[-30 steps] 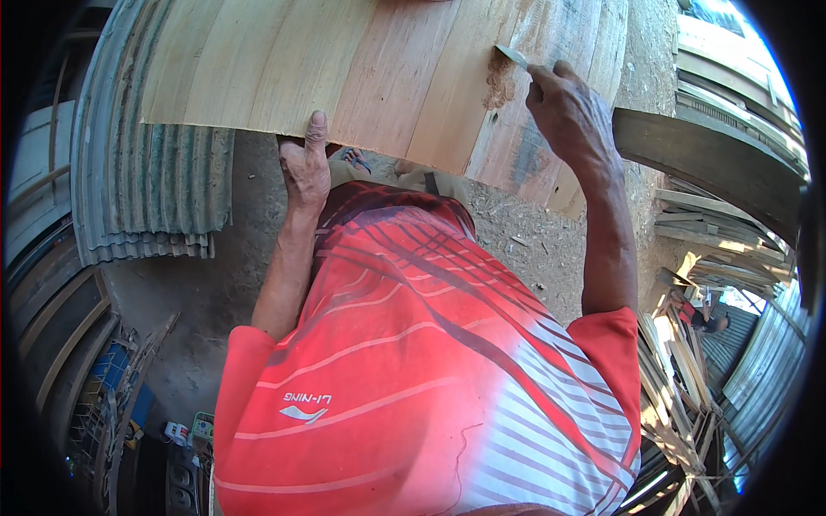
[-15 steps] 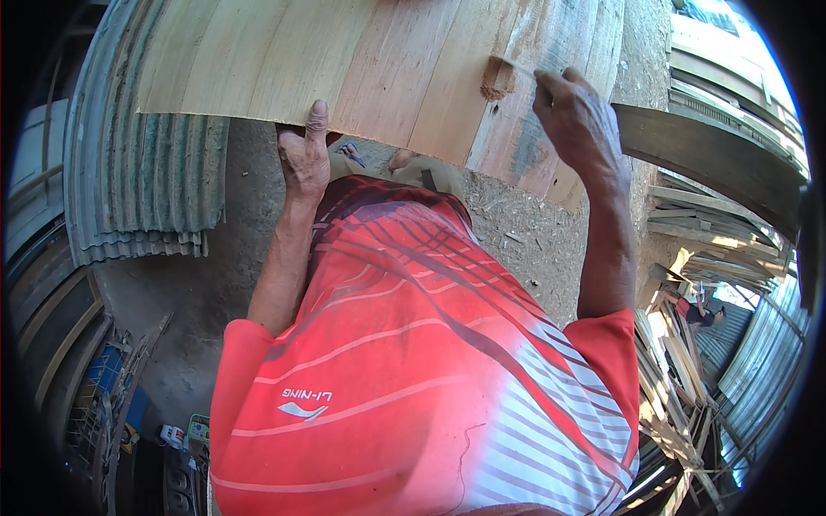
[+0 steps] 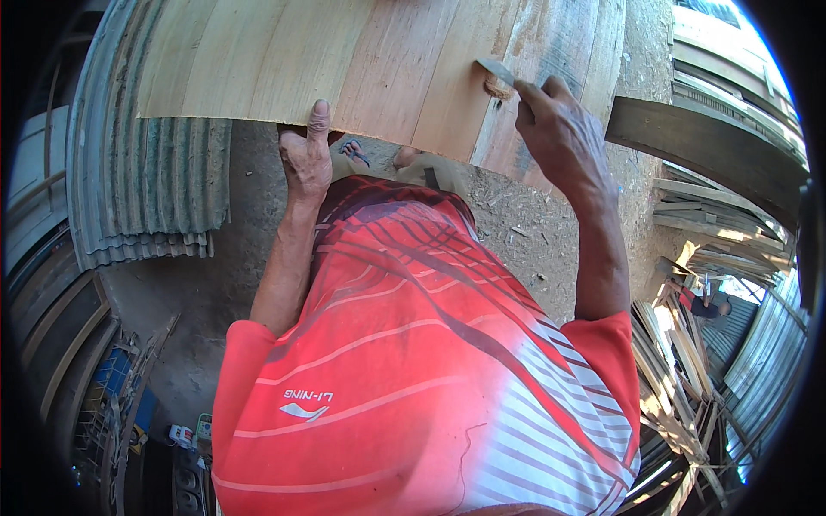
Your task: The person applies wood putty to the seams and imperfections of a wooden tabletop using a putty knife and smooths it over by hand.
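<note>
A wide wooden panel (image 3: 379, 77) of several joined boards spans the top of the view. At its near edge my left hand (image 3: 308, 153) is closed on it, the thumb on the upper face and the fingers hidden underneath. My right hand (image 3: 557, 120) is closed around a putty knife (image 3: 496, 70); its thin blade shows past the fingers and the handle is hidden in the fist. Beside the blade sits a small clump of brown, sawdust-like filler (image 3: 497, 87). Dark grey smears mark the panel's right part.
Corrugated sheets (image 3: 159, 189) stand at the left. A dark plank (image 3: 701, 155) juts out to the right of the panel. Piles of scrap timber (image 3: 680, 370) lie at the right, with another person (image 3: 707, 303) beyond. Wood chips litter the ground (image 3: 525, 232).
My right hand has shifted left and a little down with the putty knife, whose blade now lies over the filler clump. The clump looks more gathered. My left hand stays on the panel's edge.
</note>
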A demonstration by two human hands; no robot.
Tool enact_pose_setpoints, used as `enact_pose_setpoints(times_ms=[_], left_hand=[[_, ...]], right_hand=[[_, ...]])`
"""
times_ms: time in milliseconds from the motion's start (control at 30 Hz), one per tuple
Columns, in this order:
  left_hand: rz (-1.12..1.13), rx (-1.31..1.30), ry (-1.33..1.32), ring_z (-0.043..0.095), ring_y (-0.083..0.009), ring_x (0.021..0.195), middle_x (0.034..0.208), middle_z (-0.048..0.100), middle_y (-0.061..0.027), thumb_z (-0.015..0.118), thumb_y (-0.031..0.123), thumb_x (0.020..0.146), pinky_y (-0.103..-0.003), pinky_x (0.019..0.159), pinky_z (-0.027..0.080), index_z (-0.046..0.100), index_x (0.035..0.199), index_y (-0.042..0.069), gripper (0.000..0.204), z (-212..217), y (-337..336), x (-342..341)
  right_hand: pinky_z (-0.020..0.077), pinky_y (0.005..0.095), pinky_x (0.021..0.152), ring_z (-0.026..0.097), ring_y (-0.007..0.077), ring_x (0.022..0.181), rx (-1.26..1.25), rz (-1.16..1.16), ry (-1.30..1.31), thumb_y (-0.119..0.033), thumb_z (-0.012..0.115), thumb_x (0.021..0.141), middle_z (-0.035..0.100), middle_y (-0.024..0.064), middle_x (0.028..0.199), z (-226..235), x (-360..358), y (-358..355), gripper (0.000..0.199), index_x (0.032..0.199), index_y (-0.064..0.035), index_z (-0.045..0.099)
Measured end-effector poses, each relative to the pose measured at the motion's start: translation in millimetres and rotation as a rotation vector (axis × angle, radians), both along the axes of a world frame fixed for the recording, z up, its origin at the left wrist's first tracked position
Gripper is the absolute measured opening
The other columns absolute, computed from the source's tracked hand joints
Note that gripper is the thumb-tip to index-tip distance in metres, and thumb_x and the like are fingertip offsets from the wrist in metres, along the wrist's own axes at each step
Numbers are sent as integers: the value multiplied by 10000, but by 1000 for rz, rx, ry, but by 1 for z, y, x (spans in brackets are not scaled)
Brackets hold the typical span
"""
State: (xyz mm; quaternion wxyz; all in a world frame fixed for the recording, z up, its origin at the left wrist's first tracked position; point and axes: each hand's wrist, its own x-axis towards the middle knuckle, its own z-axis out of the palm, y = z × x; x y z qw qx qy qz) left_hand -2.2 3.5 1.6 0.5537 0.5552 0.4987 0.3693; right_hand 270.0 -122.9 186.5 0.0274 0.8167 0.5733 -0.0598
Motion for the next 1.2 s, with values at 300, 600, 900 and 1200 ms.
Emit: enact_pose_setpoints(times_ms=[300,600,900,1200], left_hand=[[-36,-84,5,595,-285,1196,1302,639,-210,710,538,1008,-409,1057,460,535,1364,-97,749,8,-1,-2],[-37,-73,15,592,-248,1163,1275,658,-174,684,597,1003,-387,1024,472,553,1378,-101,803,7,-1,-2],[20,53,16,597,-228,1037,1127,690,-146,671,631,998,-381,948,477,632,1242,-120,791,2,-2,1],[3,12,77,593,-228,1014,1097,690,-137,663,646,996,-386,924,479,651,1204,-112,786,-6,-1,-4]], right_hand=[[546,484,725,693,367,837,5,-124,42,-183,657,986,633,163,984,12,13,-24,282,1251,-112,721],[558,490,720,698,379,829,-69,-158,52,-180,661,977,629,170,1001,16,-8,-39,311,1276,-112,715],[553,471,752,697,341,829,-33,-196,112,-173,681,974,630,136,994,17,-11,-54,329,1299,-144,728],[560,446,763,712,315,856,60,-237,163,-141,697,966,654,126,1046,13,-4,-70,331,1294,-144,741]])
